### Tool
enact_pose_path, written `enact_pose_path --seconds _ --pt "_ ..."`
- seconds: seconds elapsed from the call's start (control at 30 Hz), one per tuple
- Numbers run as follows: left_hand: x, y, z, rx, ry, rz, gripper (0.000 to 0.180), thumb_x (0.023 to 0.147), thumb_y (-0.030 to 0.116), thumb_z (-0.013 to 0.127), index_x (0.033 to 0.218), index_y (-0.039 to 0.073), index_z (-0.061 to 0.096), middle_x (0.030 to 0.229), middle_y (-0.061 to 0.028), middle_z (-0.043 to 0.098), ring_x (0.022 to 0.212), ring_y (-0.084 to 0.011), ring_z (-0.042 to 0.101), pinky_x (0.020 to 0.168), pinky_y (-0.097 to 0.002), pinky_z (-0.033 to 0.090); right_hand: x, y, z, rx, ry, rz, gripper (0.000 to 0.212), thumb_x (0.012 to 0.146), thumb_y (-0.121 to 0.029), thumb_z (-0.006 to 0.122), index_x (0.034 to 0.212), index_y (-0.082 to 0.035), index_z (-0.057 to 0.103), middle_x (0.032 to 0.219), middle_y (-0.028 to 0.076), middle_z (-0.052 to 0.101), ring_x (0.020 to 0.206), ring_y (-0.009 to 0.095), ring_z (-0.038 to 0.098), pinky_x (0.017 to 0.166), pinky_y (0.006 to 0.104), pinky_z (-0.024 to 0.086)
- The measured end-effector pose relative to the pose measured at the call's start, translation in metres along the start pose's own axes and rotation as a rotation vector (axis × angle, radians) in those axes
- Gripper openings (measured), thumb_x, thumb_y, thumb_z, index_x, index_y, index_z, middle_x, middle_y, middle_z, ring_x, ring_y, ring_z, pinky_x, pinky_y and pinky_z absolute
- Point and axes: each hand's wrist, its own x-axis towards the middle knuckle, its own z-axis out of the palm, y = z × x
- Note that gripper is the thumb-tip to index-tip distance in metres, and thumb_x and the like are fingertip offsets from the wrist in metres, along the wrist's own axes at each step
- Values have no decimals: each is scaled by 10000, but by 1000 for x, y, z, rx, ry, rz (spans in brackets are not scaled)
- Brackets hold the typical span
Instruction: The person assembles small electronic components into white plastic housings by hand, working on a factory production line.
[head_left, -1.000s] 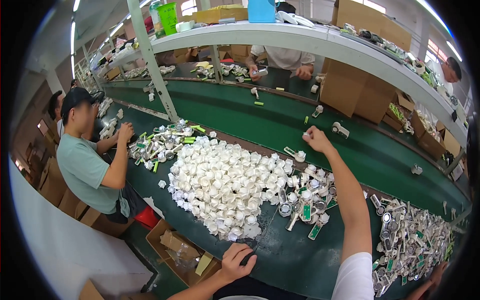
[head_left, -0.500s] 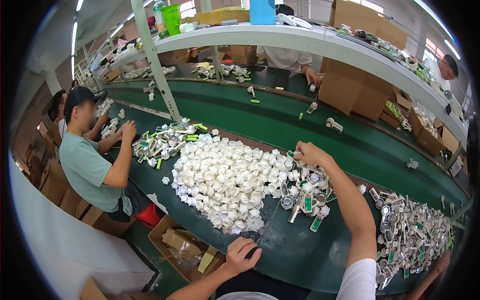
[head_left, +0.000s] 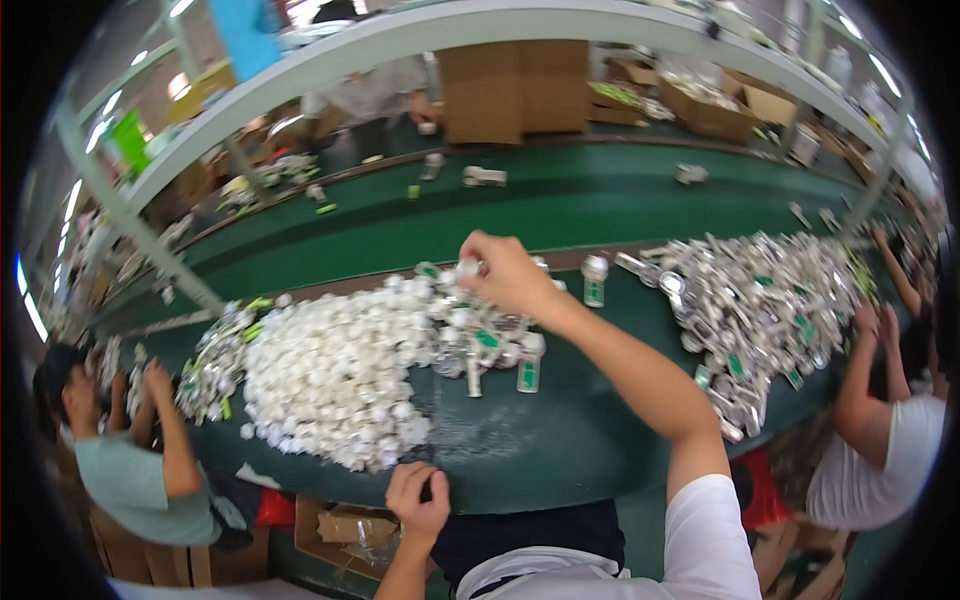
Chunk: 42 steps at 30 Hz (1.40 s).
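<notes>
My right hand (head_left: 508, 275) is over the far side of the small assemblies, its fingers closed on a small white part (head_left: 469, 268) blurred by motion. Beneath it lie white and silver assemblies (head_left: 455, 345) with round ends, some with green circuit boards (head_left: 528, 374). A large heap of small white plastic pieces (head_left: 335, 365) spreads to their left. My left hand (head_left: 418, 497) rests at the bench's near edge, fingers curled; a dark spot shows between thumb and forefinger, but I cannot make out what it is.
On the right is a big pile of similar assemblies (head_left: 765, 320), where a co-worker (head_left: 875, 440) reaches in. Another co-worker (head_left: 140, 470) sits at left. A green conveyor (head_left: 560, 215) carries scattered parts behind the bench. A shelf (head_left: 400, 38) crosses above; cardboard boxes (head_left: 515, 92) stand beyond.
My view has swung to the right, bringing the right-hand co-worker into sight. The right hand now shows a white part in its fingers. My left hand stays at the bench edge.
</notes>
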Motion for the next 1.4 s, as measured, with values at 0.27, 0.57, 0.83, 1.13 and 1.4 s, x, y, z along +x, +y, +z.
enact_pose_path --seconds 0.27,0.57,0.83,1.13,1.4 --pt "82 87 69 -415 -332 18 153 793 -25 710 923 -23 630 845 -115 624 646 -163 582 584 -273 477 -247 -64 -46 -320 -255 293 190 835 -86 666 999 -8 607 945 198 570 867 428 620 753 501 507" --pt "192 97 296 -22 -423 339 380 832 101 662 1177 -1 542 1173 -204 559 1108 -370 537 921 -475 456 -292 -31 -45 -231 -44 441 268 967 -261 549 964 -3 620 653 225 646 696 421 674 670 475 557" --pt "225 94 340 707 -805 523 253 681 28 688 928 73 716 970 -88 688 1023 -304 624 915 -510 379 -309 -36 -53 -484 -179 404 345 886 -282 666 995 35 586 806 225 654 738 398 669 676 464 560" --pt "204 126 369 -6 -745 731 516 775 155 762 1220 51 521 1177 -145 575 1110 -336 537 980 -453 403 -310 -33 -59 -484 -283 254 215 890 -152 631 1036 3 601 820 183 613 752 369 669 662 437 563" --pt "199 137 329 -652 -584 289 337 986 184 532 1250 -26 530 1073 -129 610 994 -276 594 882 -364 470 -302 -35 -85 -27 334 298 296 836 -96 715 1111 -11 643 923 148 677 761 250 687 679 337 565"
